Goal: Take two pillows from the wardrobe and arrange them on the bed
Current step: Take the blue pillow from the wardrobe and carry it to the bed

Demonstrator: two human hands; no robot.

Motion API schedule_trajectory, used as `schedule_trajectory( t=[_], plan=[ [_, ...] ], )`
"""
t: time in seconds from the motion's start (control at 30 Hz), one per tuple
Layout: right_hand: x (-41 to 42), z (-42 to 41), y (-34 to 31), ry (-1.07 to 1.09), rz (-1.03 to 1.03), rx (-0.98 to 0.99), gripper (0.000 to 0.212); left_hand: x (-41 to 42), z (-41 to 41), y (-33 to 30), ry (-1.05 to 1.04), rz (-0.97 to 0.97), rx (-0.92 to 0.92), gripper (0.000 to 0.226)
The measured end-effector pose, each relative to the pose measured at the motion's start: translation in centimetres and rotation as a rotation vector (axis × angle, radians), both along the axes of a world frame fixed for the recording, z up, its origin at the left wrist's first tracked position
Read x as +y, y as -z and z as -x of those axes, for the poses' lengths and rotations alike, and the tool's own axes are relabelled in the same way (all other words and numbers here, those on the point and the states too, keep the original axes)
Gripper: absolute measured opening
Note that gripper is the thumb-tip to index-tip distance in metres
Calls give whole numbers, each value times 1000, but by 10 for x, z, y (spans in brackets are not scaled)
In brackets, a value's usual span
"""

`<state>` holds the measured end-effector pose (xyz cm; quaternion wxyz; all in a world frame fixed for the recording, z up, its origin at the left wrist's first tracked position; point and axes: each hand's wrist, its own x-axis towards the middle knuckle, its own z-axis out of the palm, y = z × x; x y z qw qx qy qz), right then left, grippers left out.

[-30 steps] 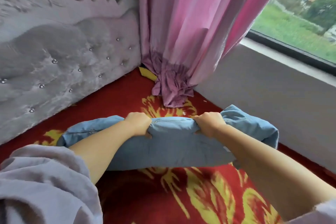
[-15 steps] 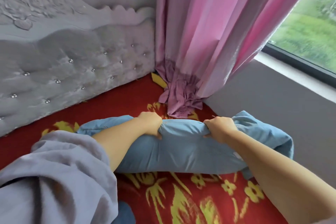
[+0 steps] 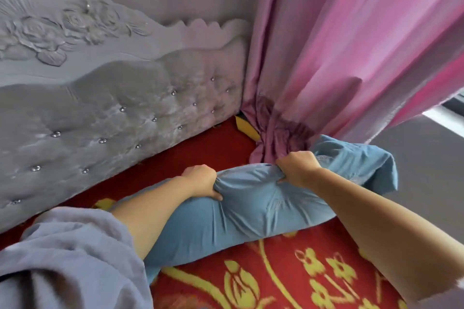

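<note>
A blue pillow [image 3: 253, 211] lies across the bed [image 3: 216, 148], whose cover is red with yellow flowers. My left hand [image 3: 202, 180] grips the pillow's far edge near its middle, bunching the fabric. My right hand [image 3: 297, 167] clutches the same edge further right, close to the curtain's bunched hem. The pillow's left end is hidden behind my left forearm and grey sleeve [image 3: 67, 258]. Only one pillow is in view.
A grey tufted headboard [image 3: 113, 118] with studs runs along the left and back. A pink curtain [image 3: 339, 45] hangs at the bed's far corner, its hem resting on the cover. A grey wall [image 3: 426, 170] below a window sill bounds the bed's right side.
The pillow and both hands have shifted up and to the right in view, closer to the curtain and headboard corner. Both hands keep their grip.
</note>
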<state>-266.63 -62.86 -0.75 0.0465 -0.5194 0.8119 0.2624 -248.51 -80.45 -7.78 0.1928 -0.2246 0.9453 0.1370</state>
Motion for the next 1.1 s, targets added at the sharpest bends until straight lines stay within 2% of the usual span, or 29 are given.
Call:
schedule_trajectory(
  t=[0.1,0.23,0.33,0.5,0.63,0.77,0.87,0.93,1.0,1.1],
  plan=[
    [-46,6,8,-51,-43,7,52,-33,-4,22,-105,-20,45,59],
    [-84,30,18,-101,-101,-20,43,-47,5,35,-179,-45,106,55],
    [-106,59,15,-151,-156,-32,48,-55,21,26,-203,-76,118,55],
    [-168,133,3,-162,-348,-148,45,-69,71,20,-327,-225,121,57],
    [-240,197,19,-220,-409,-248,49,-96,129,38,-481,-183,155,60],
    [-282,261,92,-317,-286,-172,52,-140,189,82,-527,87,139,58],
    [-289,288,169,-370,58,-84,54,-154,209,136,-656,321,207,55],
    [-287,288,216,-350,231,-151,56,-146,201,175,-756,369,271,55],
    [-277,280,262,-280,251,-241,56,-128,183,218,-738,428,330,53],
    [-246,264,331,-202,198,-286,54,-98,149,277,-740,404,262,63]
  ],
)
